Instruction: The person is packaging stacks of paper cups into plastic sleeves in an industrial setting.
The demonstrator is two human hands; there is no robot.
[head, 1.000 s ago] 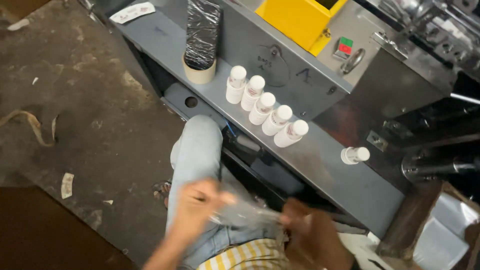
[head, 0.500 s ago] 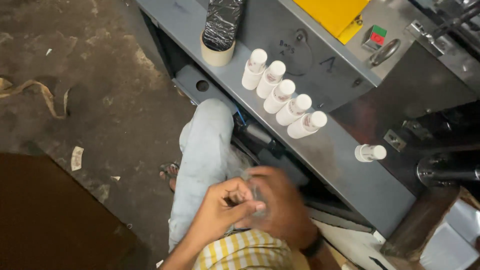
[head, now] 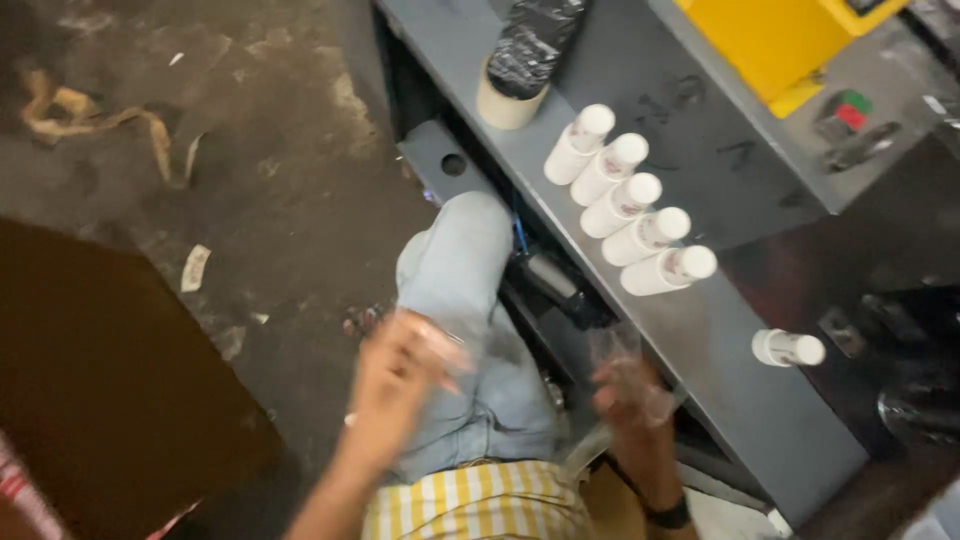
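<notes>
Clear plastic film, seemingly a small bag (head: 625,375), is held up in the right hand (head: 630,400) just in front of the grey shelf (head: 700,340); the fingers are closed on its lower part, though blur hides the exact pinch. The left hand (head: 400,375) is raised over the knee in pale jeans (head: 455,270), blurred, with fingers loosely curled; whether anything is gripped by it cannot be told.

Five white tubes (head: 630,200) are laid side by side in a slanted row on the shelf, touching one another, and a sixth white tube (head: 788,348) is lying apart, nearer the bag. A tape roll (head: 508,100) with black wrap (head: 535,40) above it is set at the far end of the shelf.

Judged from this, the step appears to be the opening of the bag beside the tubes. It is best done with the mouth spread by both hands, the film held taut but not stretched, and kept close to the shelf edge so that the row is not knocked. Thin film is expected to cling and crumple, so a light pinch at the rim is advised.
</notes>
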